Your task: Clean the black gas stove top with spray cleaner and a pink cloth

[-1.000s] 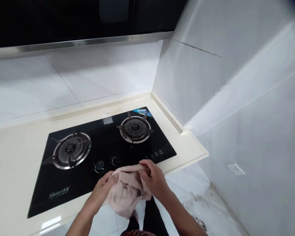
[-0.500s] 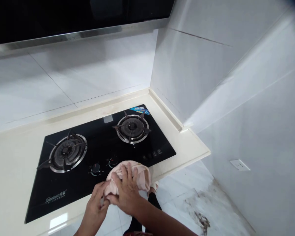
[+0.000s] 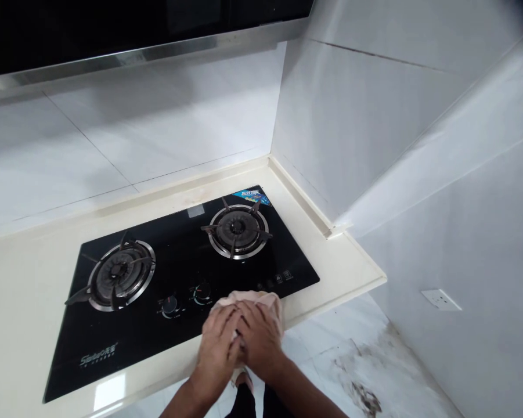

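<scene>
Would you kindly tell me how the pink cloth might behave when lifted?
The pink cloth would probably sag, judging by its bunched shape under the left hand and right hand. It is likely light, looking like soft fabric.

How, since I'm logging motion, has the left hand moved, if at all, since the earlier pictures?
Yes: the left hand moved rightward relative to the left stove knob.

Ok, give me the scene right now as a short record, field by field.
Left hand: fingers over cloth
Right hand: on cloth, beside the left
Cloth: pale pink, bunched, by the front edge of the stove; contact with stove unclear
Stove: black, set in pale counter
Burners: two
Knobs: two
Sticker: blue, far right stove corner
</scene>
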`<move>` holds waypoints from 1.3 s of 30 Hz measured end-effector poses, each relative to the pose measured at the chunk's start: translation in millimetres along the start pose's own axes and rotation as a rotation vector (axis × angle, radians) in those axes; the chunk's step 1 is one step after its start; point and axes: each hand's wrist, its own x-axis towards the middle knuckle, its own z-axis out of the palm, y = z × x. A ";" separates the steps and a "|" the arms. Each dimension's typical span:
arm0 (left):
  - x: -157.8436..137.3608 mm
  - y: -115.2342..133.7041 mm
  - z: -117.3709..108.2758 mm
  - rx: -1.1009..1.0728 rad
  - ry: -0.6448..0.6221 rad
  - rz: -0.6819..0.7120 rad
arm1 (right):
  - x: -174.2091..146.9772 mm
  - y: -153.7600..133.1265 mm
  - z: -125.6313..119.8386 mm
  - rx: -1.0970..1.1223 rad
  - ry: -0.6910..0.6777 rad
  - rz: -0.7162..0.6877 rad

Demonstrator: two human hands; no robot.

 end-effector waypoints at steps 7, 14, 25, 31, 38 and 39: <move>40.0 43.9 31.0 -0.152 -0.168 0.232 | -38.4 49.6 -35.6 -0.191 0.149 0.131; 11.2 7.5 7.6 -0.137 -0.102 0.113 | -29.0 -3.3 2.8 -0.195 0.077 0.171; -153.0 -91.3 -49.8 0.176 0.110 -0.315 | 22.6 -145.6 61.0 0.035 -0.372 -0.242; -184.5 -118.7 -86.1 0.257 0.223 -0.700 | 96.7 -188.1 76.0 0.070 -0.407 -0.649; -154.2 -106.8 -82.4 0.231 0.318 -0.537 | 100.6 -172.5 71.6 0.063 -0.358 -0.654; -152.0 -103.0 -76.6 0.249 0.312 -0.504 | 92.4 -166.4 67.2 0.081 -0.342 -0.618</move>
